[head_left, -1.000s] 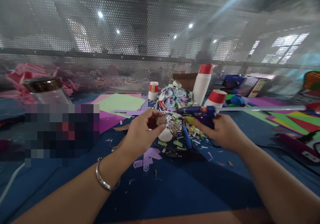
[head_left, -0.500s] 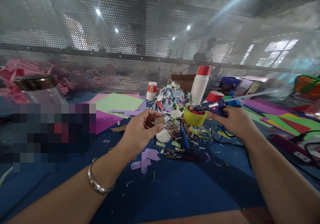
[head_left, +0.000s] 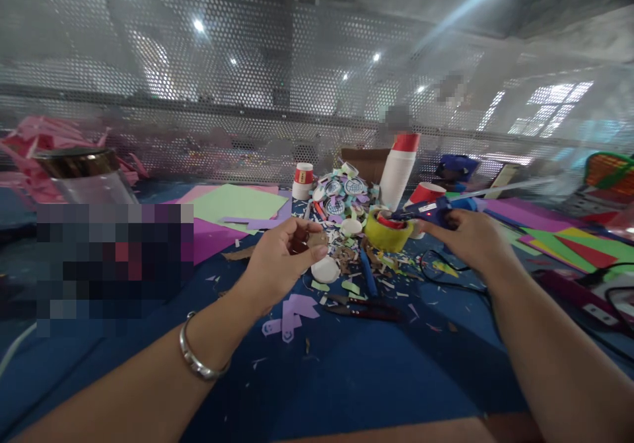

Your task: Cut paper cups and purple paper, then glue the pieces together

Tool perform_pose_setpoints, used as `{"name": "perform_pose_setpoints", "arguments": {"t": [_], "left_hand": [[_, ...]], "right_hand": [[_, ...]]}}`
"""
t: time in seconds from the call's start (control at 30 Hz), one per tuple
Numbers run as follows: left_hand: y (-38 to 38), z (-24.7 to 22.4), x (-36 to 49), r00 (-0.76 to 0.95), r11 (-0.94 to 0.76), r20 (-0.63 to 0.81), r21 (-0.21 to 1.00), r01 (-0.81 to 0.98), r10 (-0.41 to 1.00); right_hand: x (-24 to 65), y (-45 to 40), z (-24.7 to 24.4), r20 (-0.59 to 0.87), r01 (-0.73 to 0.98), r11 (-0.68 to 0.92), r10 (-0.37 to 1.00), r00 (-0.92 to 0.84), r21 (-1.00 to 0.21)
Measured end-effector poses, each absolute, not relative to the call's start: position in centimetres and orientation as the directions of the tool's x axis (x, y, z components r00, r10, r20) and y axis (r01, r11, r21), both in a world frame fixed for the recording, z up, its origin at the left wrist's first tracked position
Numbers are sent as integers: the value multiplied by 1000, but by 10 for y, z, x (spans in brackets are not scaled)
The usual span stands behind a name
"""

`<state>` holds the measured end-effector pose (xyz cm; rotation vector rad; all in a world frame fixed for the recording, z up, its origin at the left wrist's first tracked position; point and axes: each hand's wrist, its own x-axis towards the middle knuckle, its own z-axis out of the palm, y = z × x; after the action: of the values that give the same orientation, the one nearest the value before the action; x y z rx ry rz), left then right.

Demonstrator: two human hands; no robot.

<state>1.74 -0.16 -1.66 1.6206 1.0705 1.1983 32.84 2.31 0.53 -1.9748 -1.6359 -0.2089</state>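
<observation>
Between the thumb and fingers of my left hand (head_left: 282, 258) is a small brown piece of cardboard (head_left: 317, 239). A white paper disc (head_left: 325, 270) lies just below those fingertips. My right hand (head_left: 470, 238) is closed round a dark blue hot glue gun (head_left: 436, 212), with a glue stick jutting from its back. The gun's nozzle end rests at a roll of yellow tape (head_left: 389, 233). Behind lies a heap of small paper pieces with printed discs (head_left: 339, 189). Black thread snips (head_left: 364, 309) and a blue-handled tool (head_left: 368, 272) lie nearer me.
Stacked paper cups (head_left: 397, 172) stand behind the tape. Coloured paper sheets (head_left: 232, 205) lie left, more sheets (head_left: 574, 241) right. A lidded jar (head_left: 92, 172) stands far left. Purple paper strips (head_left: 292, 314) and scraps litter the blue table. A cable (head_left: 450, 286) and power strip (head_left: 579, 298) are at right.
The whole view has shifted slightly. Both hands keep nearly the same pose, the left with the cardboard and the right with the glue gun at the tape roll.
</observation>
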Motion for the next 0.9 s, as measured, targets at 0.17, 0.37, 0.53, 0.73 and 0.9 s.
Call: {"name": "perform_pose_setpoints", "arguments": {"t": [0.17,0.37,0.53,0.73,0.9], "left_hand": [[0,-18,17,166,-297,271,942,156,948],[2,-18,17,137,-302,284,943,142,949],[3,-17,16,123,-261,250,962,86,961],[4,-16,17,109,-253,247,967,41,963],[4,-17,16,99,-306,299,950,65,949]], "right_hand": [[329,32,-3,439,912,-52,864,246,-408],[317,16,0,582,899,-38,750,315,-437],[270,-3,-5,733,852,329,674,90,-407],[213,-20,-19,385,633,636,771,-507,-442],[180,-28,-19,246,525,793,600,-761,-310]]}}
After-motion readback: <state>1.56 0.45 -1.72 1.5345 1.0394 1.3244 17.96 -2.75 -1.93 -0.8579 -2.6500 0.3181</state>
